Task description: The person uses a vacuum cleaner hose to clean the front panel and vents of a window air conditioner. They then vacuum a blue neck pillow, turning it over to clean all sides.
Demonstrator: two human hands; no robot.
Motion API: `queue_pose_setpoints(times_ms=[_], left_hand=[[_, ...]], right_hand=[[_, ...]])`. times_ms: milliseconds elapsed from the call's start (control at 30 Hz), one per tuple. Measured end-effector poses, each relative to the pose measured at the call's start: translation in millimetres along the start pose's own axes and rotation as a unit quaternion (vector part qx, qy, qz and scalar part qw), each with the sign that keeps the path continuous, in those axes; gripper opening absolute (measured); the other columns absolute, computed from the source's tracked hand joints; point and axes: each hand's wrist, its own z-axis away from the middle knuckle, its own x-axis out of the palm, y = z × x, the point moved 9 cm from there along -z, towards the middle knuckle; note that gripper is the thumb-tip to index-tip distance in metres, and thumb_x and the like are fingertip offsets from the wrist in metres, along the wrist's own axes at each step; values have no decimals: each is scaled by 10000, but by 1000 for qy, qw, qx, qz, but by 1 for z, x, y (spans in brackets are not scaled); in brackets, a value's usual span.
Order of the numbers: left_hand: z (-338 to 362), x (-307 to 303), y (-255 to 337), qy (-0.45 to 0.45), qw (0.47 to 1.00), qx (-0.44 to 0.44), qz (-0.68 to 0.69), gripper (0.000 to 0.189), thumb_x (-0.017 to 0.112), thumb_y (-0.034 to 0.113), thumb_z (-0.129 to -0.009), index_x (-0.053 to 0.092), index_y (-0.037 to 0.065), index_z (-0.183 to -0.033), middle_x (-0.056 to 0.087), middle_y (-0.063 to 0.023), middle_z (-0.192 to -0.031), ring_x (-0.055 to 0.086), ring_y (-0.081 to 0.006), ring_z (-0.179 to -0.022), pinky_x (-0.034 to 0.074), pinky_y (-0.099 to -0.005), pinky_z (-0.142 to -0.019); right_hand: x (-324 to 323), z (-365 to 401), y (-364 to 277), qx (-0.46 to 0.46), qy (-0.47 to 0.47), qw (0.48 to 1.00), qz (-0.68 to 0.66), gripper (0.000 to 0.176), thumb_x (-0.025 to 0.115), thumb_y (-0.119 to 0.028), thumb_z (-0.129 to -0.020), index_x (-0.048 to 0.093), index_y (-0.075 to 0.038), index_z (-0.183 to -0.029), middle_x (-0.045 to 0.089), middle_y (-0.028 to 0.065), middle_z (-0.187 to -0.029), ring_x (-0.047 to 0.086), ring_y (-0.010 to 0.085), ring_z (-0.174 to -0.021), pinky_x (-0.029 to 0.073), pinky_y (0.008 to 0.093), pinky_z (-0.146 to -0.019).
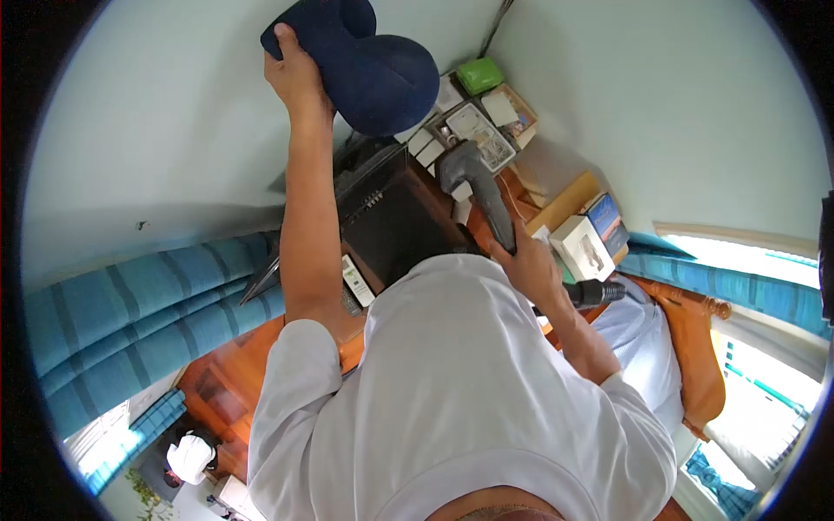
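Observation:
High at the upper left, my left hand (295,74) grips a navy blue, rounded cushion (391,82) by its edge, thumb pressed on the near side. It is held up in front of the pale wall. Lower and to the right, my right hand (532,267) is wrapped around the dark grey curved handle of what looks like a vacuum cleaner nozzle (488,195). Its bent head points up and left, below the cushion and apart from it. A black ribbed hose end (599,293) shows beside my right wrist.
A black box-shaped appliance (391,226) stands before me, a white remote (356,280) near it. Behind are a clear tray (480,137) of small items and a green packet (479,76). A white box (582,249) and book (606,221) sit right; checked blue curtains (156,304) hang left.

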Motion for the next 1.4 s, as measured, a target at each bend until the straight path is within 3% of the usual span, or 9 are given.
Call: queue_pose_setpoints(times_ms=[300,533,667,800,933,1067,1200,1300,1400], left_hand=[[26,37,-16,8,1000,13,-13,297,534,248,-1097,598,-13,-1225,695,-121,-1052,684,-205,-928,589,-354,-791],[13,17,14,48,993,-24,101,308,483,218,-1105,557,-46,-1244,692,-146,-1056,711,-250,-906,623,-385,-772],[-4,14,-4,22,994,-54,89,350,564,274,-1060,595,-14,-1256,698,-164,-1110,717,-320,-984,620,-464,-817],[32,43,-19,-4,982,-186,20,348,661,149,-983,612,-72,-1246,688,-209,-1144,720,-323,-931,603,-393,-815],[44,56,-22,-34,991,-127,-11,476,718,149,-949,520,-64,-1326,664,-210,-1074,703,-284,-802,619,-379,-698],[25,32,-6,61,994,0,-90,523,718,131,-951,474,-72,-1366,665,-212,-1061,702,-290,-827,619,-381,-674],[4,11,2,11,994,-95,45,550,733,151,-941,478,-76,-1372,633,-243,-1182,702,-326,-954,620,-431,-768],[-11,9,-10,-89,993,-71,44,633,737,145,-932,451,-16,-1473,630,-219,-1266,714,-371,-962,629,-429,-799],[1,12,-18,-105,992,-59,-43,323,708,230,-906,657,20,-1145,709,-134,-1057,706,-281,-906,577,-397,-801]], right_hand=[[-58,-19,-96,-52,150,982,-99,586,636,-471,-988,497,25,-1268,688,342,-823,705,505,-792,569,560,-711],[38,-36,4,9,66,998,14,534,614,-497,-997,482,-28,-1217,707,296,-829,710,493,-785,561,581,-683],[-10,-28,-16,33,150,986,-62,527,654,-454,-996,451,-15,-1206,689,291,-799,712,482,-792,539,558,-659],[-63,-18,-63,-51,218,942,-250,552,657,-441,-1009,435,22,-1210,653,265,-742,681,478,-698,529,518,-641],[-63,-5,-103,-140,245,943,-175,548,637,-431,-1016,422,16,-1248,670,315,-809,681,523,-735,538,543,-630],[6,-24,-64,-66,86,993,-53,570,610,-444,-1022,404,-17,-1338,687,348,-913,693,528,-811,538,606,-677],[55,-24,17,3,-2,1000,-12,533,588,-412,-1040,414,-16,-1351,700,318,-933,701,518,-781,550,578,-680],[-16,-17,-15,-136,190,958,-165,488,625,-363,-1029,476,0,-1319,678,273,-809,671,437,-640,530,524,-621],[-70,-8,-62,-1,65,945,-320,480,610,-371,-1036,463,20,-1271,700,296,-885,704,491,-732,524,543,-661]])
